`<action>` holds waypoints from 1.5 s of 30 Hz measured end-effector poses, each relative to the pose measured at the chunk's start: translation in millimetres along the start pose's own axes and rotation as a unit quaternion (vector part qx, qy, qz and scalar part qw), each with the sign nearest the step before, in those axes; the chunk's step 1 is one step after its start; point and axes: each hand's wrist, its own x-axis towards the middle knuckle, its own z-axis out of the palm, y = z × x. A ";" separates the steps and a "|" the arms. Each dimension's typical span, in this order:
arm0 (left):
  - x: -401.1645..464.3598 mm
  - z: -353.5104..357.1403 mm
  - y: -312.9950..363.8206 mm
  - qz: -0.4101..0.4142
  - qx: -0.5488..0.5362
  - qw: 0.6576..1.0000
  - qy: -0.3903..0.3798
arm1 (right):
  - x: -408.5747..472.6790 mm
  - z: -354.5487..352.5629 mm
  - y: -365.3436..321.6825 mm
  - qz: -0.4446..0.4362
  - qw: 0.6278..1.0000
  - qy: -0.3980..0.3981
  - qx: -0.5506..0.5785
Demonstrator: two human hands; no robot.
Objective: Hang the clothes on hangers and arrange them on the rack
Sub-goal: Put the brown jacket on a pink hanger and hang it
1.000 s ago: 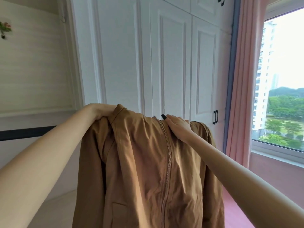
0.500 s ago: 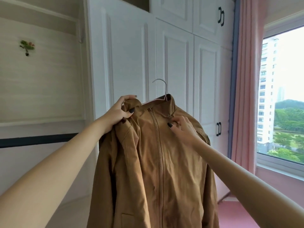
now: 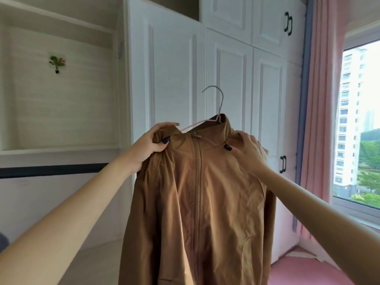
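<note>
In front of the white wardrobe doors (image 3: 228,83), held up at about chest height between both outstretched arms, hangs the brown zip-up jacket (image 3: 197,192), already threaded onto a pink wire hanger (image 3: 216,112) whose metal hook rises free above the collar and curls toward the left. The left hand (image 3: 153,140) grips the jacket's left shoulder, fingers curled over the top and thumb pressed into the fabric at the front, right where the hanger's arm enters the cloth. The right hand (image 3: 247,148) lies over the opposite shoulder, fingers bent down onto the fabric beside the collar's small black toggle; whether it truly pinches the cloth or only presses it I cannot tell. The jacket's long axis runs straight down from the hands, zip facing the camera, hem out of view below. The dark horizontal rail (image 3: 53,170), probably the rack, lies lower and well to the left, behind the left forearm, so the left hand is the nearer one. As I judge it, the hook must travel leftward and down to that rail.
</note>
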 end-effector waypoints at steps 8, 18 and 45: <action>-2.8 9.7 12.6 -0.023 0.193 0.980 -0.037 | 13.3 -19.2 6.1 -0.040 0.994 0.073 0.064; 19.5 62.5 16.2 0.029 0.261 0.965 0.007 | 3.8 -72.0 32.8 -0.073 0.986 0.149 -0.007; -158.0 -0.2 -23.6 -0.136 0.141 0.980 0.028 | -118.2 -36.2 -90.1 -0.018 0.783 -0.621 0.037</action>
